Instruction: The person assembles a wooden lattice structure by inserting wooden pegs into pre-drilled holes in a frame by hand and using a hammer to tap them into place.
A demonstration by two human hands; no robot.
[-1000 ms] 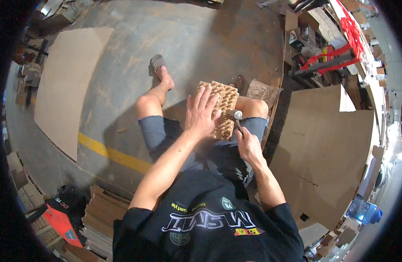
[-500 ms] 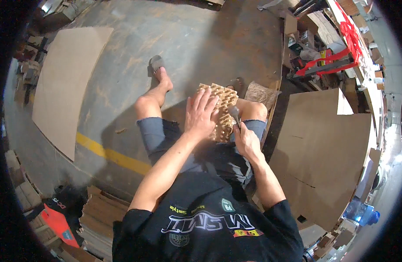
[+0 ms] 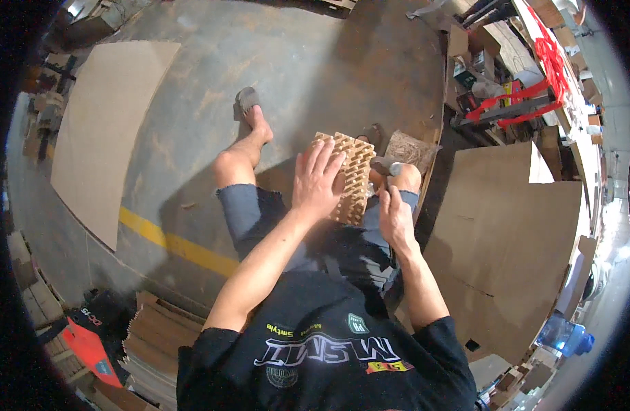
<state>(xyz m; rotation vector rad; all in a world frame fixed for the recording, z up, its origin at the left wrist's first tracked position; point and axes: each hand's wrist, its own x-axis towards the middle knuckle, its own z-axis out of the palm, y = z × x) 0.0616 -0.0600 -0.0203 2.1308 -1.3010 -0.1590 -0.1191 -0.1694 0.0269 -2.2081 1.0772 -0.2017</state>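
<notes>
Between my knees is a light wooden block (image 3: 356, 179) with rows of short pegs or slats standing out of it; what supports it from below is hidden. My left hand (image 3: 318, 183) lies across its left side with the fingers stretched out, covering part of the rows. To the right of the block, my right hand (image 3: 396, 220) is wrapped round the handle of a hammer. The metal hammer head (image 3: 386, 166) is over my right knee, apart from the block. My palm and fingers hide most of the handle.
A clear bag of thin wooden pieces (image 3: 409, 149) lies beyond my right knee. Large cardboard sheets are at the left (image 3: 116, 130) and right (image 3: 507, 226). Red strapping (image 3: 549, 58) hangs on a cluttered bench. A blue water bottle (image 3: 567, 337) lies at lower right.
My right hand and the hammer have moved to the right, away from the block, and the head has turned. My left hand stays on the block.
</notes>
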